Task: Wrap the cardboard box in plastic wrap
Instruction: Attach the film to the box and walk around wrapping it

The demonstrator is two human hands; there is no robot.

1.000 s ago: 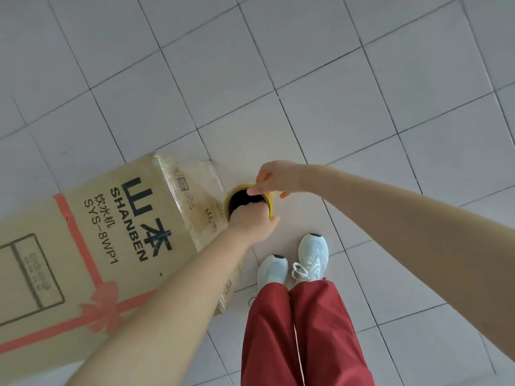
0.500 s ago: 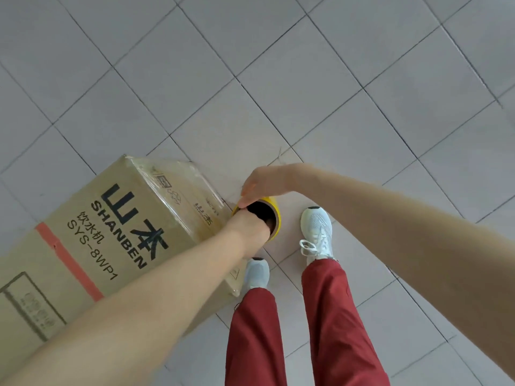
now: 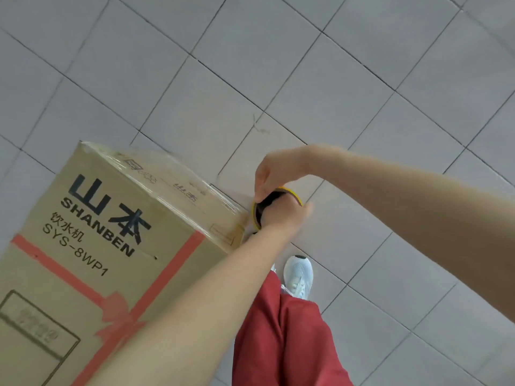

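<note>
The cardboard box (image 3: 92, 246) fills the lower left of the frame, cut off by the left and bottom edges. Its broad face carries "SHANBEN" lettering and a printed red ribbon. Its narrower face, turned to the upper right, lies under glossy plastic wrap (image 3: 172, 176), and the print beneath is too blurred to read. Just past the box's right corner, mid-frame, is the wrap roll (image 3: 267, 203); only a yellow rim and a dark core show, the rest hidden behind the hands.

The left hand (image 3: 288, 218) comes up from the lower left and grips the roll's end. Its fingers are sunk out of sight into the core, with the thumb outside by the rim. The right hand (image 3: 269, 171) reaches in from the right and curls its fingers down over the rim's upper edge, holding it.

Below are red trousers (image 3: 289, 344) and one white shoe (image 3: 298, 274) (the other foot is covered) on a grey tiled floor (image 3: 278, 65).
</note>
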